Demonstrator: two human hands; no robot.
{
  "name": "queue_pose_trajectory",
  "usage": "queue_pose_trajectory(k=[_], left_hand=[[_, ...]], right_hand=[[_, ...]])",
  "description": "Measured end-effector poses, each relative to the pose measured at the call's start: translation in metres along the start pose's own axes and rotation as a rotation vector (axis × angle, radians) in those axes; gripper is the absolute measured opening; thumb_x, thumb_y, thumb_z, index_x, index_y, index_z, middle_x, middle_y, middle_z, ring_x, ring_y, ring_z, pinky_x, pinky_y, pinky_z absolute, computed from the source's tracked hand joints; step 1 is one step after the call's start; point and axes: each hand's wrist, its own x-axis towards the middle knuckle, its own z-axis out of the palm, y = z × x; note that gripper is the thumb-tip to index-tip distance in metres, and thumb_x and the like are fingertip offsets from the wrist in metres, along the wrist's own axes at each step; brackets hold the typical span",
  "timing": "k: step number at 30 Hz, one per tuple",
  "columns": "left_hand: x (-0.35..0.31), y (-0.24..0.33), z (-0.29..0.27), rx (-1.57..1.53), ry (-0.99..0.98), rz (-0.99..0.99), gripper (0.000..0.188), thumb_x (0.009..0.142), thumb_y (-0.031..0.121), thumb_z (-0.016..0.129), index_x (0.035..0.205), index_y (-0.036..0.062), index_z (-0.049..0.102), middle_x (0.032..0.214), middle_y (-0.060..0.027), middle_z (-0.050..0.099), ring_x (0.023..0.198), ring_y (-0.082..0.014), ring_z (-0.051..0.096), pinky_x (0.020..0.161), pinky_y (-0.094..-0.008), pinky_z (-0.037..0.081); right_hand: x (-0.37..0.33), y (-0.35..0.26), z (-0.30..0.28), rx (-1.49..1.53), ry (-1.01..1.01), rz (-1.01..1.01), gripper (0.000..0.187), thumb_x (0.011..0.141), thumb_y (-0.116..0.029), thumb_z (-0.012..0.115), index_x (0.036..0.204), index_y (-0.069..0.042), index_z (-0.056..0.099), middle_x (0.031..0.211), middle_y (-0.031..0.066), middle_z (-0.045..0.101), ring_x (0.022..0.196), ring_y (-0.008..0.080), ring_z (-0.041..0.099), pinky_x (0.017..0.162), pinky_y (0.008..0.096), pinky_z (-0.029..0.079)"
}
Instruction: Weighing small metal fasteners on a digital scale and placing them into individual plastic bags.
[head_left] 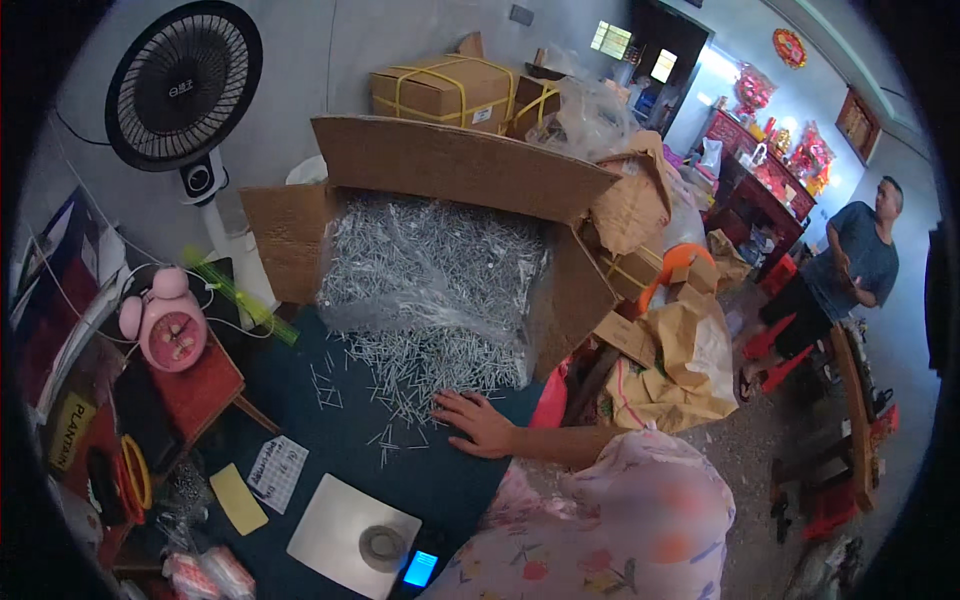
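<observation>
Floral sleeve (610, 510) filled the near edge of the view, w/ one hand, the right (480, 422), stretched out from it onto the dark blue mat (330, 440). Fingers (450, 405) were laid flat & fairly close together, palm down, gripping nothing, tips touching the loose nails (410, 375) spilled at the mat's far edge. Left hand was not seen.

Nails were fed from a plastic-lined heap in the open cardboard box (440, 250) at the mat's far side; spill ran from the box mouth toward the hand.

Step judged as raking nails toward the scale. To be done well: small batch to be swept w/ flat fingers, not pinched; points to be kept away from the palm; stray nails at the mat's left side to be gathered too; batch to be drawn toward the near edge where the scale (355, 535) sat.

Counts: 1 hand, 1 open box, 1 scale w/ steel pan & lit blue display, 1 pink alarm clock (170, 325) at the left edge, 1 fan (183, 85) behind, 1 strapped carton (440, 90) at the back, 1 other person (850, 265) standing far right. Nails: too many to count.
</observation>
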Motion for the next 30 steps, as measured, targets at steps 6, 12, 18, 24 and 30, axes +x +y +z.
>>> queue_pose_trajectory(k=[6,12,18,24,30], left_hand=[[0.002,-0.019,0.035,0.032,0.522,0.213,0.064,0.090,0.059,0.032,0.146,0.0269,0.028,0.153,-0.0047,0.022,0.141,-0.0250,0.020,0.113,-0.0510,0.015],[-0.003,0.000,0.005,0.353,-0.117,-0.034,0.072,0.089,0.062,0.034,0.146,0.0188,0.027,0.152,-0.0108,0.023,0.139,-0.0331,0.019,0.109,-0.0585,0.013],[-0.005,0.002,0.002,-0.122,0.009,-0.148,0.067,0.089,0.063,0.028,0.146,0.0268,0.029,0.153,-0.0036,0.022,0.140,-0.0239,0.022,0.111,-0.0504,0.017],[-0.005,0.011,-0.003,-0.027,0.089,0.017,0.070,0.088,0.065,0.027,0.148,0.0272,0.022,0.156,-0.0015,0.013,0.142,-0.0230,0.017,0.111,-0.0511,0.017],[-0.009,0.019,-0.002,0.792,-0.197,-0.118,0.074,0.088,0.066,0.032,0.149,0.0256,0.018,0.156,-0.0007,0.008,0.143,-0.0249,0.012,0.112,-0.0511,0.015]], right_hand=[[0.007,-0.005,0.000,-0.035,-0.045,-0.007,0.063,0.086,-0.026,0.054,0.143,-0.013,0.029,0.151,0.0138,0.022,0.141,0.0306,0.018,0.108,0.0509,0.019],[0.010,-0.006,-0.002,-0.051,-0.045,-0.007,0.062,0.087,-0.027,0.053,0.143,-0.012,0.029,0.151,0.0139,0.022,0.141,0.0310,0.018,0.109,0.0514,0.019],[0.008,-0.002,0.004,-0.022,0.001,-0.049,0.066,0.087,-0.028,0.053,0.145,-0.013,0.026,0.152,0.0130,0.020,0.141,0.0310,0.016,0.109,0.0518,0.017],[-0.001,0.001,0.002,0.027,0.037,-0.073,0.067,0.085,-0.029,0.054,0.144,-0.013,0.027,0.152,0.0127,0.019,0.142,0.0306,0.016,0.109,0.0520,0.018],[-0.005,0.003,0.007,0.079,0.104,-0.084,0.062,0.085,-0.029,0.054,0.140,-0.008,0.033,0.151,0.0146,0.021,0.142,0.0299,0.015,0.109,0.0526,0.017]])
